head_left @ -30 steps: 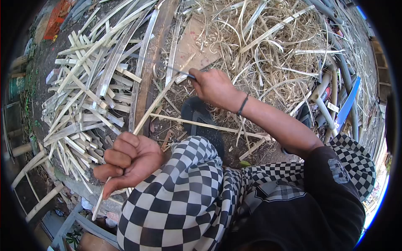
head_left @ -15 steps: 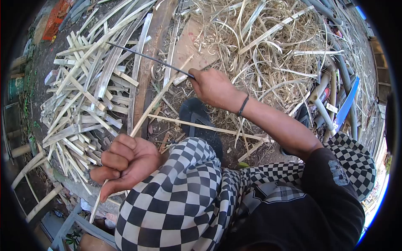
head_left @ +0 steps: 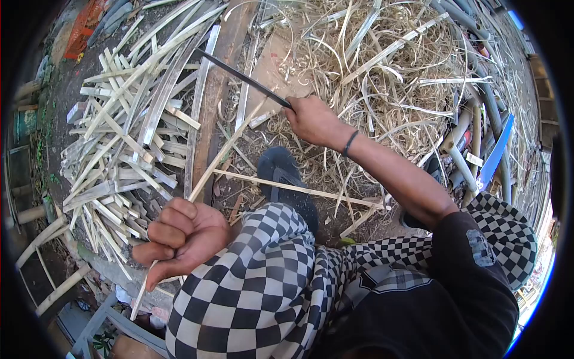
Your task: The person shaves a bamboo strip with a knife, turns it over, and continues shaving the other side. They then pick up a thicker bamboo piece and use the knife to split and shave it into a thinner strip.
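Note:
My left hand (head_left: 190, 234) is closed around a thin pale bamboo strip (head_left: 220, 158), whose lower end sticks out below my thumb by my knee. The strip slants up and away to the right, toward my other hand. In my right hand (head_left: 315, 121) is a knife, gripped by its handle, which my fingers hide. Its long dark blade (head_left: 244, 78) points to the upper left and overlaps the far end of the strip in this view. Another narrow strip (head_left: 293, 186) lies across my sandal (head_left: 286, 182), passing under the held strip at its left end.
A heap of split bamboo pieces (head_left: 116, 179) lies at the left, beside a long wooden plank (head_left: 224, 66). Curly shavings (head_left: 371, 90) cover the ground at the upper right. A blue saw blade (head_left: 496, 152) leans among bamboo poles (head_left: 459, 157) at the right.
The knife has turned so that more of its blade's flat side shows, and its tip has shifted right. My right hand has moved slightly right. My left hand keeps its hold on the strip.

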`<state>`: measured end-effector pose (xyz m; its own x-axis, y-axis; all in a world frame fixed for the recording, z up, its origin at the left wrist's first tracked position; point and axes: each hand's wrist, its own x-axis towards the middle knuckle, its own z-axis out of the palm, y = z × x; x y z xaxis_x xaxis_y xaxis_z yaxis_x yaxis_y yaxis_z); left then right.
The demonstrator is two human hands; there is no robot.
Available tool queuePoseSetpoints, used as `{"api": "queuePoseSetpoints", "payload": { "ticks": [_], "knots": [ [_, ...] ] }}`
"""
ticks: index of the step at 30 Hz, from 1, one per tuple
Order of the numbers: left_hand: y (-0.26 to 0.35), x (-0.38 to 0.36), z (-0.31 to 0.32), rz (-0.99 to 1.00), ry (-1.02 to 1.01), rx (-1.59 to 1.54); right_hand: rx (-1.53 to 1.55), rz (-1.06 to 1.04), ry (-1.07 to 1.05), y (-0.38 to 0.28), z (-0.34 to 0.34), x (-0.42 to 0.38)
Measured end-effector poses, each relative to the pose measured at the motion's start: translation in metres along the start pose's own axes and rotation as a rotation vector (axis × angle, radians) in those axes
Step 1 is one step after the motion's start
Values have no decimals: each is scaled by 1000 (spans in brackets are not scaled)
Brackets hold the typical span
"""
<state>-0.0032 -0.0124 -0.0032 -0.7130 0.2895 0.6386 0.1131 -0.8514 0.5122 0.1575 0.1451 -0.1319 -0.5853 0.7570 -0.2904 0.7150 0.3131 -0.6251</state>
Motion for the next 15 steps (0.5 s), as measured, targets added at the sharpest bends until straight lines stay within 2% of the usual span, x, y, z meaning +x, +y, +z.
{"api": "queuePoseSetpoints", "payload": {
  "ticks": [2,3,5,8,11,15],
  "knots": [
    [3,1,-2,-1,31,80,81,-137,16,-29,-21,-22],
    [4,2,-3,-2,32,93,87,-140,5,-40,-26,-31],
    [3,5,1,-26,16,68,249,-190,137,-56,-35,-43],
    [2,7,3,-34,23,59,283,-200,221,-61,-35,-47],
    [0,7,6,-34,-10,9,193,-142,157,-32,-5,-35],
    [1,3,7,-26,35,61,93,-144,161,-35,-8,-42]
  ]
}}
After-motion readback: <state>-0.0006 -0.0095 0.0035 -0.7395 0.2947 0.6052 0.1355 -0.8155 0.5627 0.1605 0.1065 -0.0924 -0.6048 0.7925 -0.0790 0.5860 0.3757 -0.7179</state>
